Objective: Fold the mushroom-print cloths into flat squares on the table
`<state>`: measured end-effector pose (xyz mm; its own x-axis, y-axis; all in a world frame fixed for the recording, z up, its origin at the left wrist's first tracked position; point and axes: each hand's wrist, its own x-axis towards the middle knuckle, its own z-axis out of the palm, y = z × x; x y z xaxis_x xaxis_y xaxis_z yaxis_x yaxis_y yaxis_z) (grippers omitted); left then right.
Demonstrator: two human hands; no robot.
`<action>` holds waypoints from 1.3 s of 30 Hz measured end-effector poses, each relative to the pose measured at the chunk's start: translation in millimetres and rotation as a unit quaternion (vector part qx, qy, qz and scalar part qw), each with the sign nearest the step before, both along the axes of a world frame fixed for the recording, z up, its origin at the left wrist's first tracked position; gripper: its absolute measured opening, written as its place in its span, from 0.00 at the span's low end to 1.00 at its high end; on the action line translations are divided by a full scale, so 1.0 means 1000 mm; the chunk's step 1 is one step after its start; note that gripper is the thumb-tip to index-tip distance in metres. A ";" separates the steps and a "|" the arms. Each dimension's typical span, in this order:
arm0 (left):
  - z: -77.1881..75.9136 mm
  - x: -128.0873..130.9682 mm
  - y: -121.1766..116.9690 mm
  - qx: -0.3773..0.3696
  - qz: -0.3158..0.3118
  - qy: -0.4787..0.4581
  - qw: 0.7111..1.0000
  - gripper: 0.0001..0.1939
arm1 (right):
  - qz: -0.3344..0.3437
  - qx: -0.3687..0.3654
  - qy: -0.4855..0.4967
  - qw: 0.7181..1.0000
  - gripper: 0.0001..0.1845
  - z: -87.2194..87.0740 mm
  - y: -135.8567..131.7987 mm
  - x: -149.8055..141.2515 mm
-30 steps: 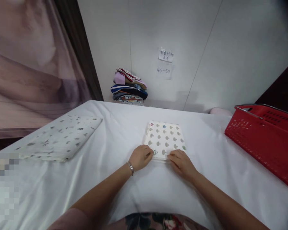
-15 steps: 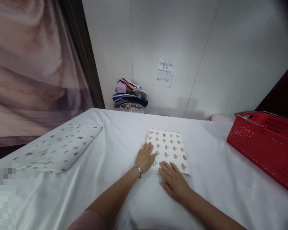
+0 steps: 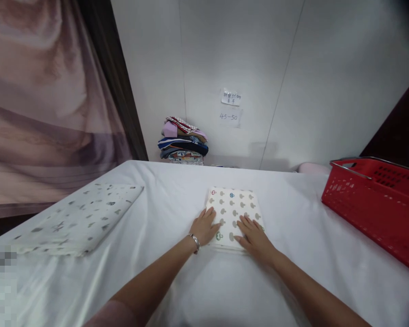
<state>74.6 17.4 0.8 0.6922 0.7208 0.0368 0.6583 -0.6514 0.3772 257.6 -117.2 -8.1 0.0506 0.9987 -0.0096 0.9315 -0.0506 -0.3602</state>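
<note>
The left hand (image 3: 203,228) and right hand (image 3: 255,236) rest flat, ungripping, on a cream mushroom-printed folded cloth rectangle (image 3: 229,217), probably light, soft, best lifted by opposite edges.

Pale wall (image 3: 259,50) has two handwritten sheets up, an upper note (image 3: 231,97) and a lower note (image 3: 230,117), one right above the other, dark strokes on white. Lower one is legible: "45-50", single line, two numbers with a dash between. Upper one is Chinese characters in two lines, longer line on top and a shorter one beneath, too small and blurred at this resolution for me to transcribe reliably
</note>
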 end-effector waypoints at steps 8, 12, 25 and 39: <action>0.018 0.046 0.025 0.061 0.031 0.029 0.997 0.32 | -0.030 0.030 0.006 0.999 0.32 0.033 0.047 0.015; -0.007 0.045 0.039 -0.012 0.076 0.027 0.997 0.33 | -0.113 0.029 -0.065 0.991 0.32 0.021 0.079 0.037; -0.021 0.038 0.047 -0.003 0.064 -0.046 0.997 0.28 | -0.229 0.078 0.192 0.951 0.34 -0.015 0.060 0.063; -0.008 0.034 0.039 -0.076 0.206 -0.064 0.974 0.30 | -0.240 0.045 0.549 0.799 0.43 0.003 0.006 0.049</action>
<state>108.3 56.6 -6.9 0.3402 0.9400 -0.0253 0.7932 -0.2725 0.5446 306.8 -110.7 -5.5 0.4375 0.8664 -0.2408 -0.0675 -0.2354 -0.9696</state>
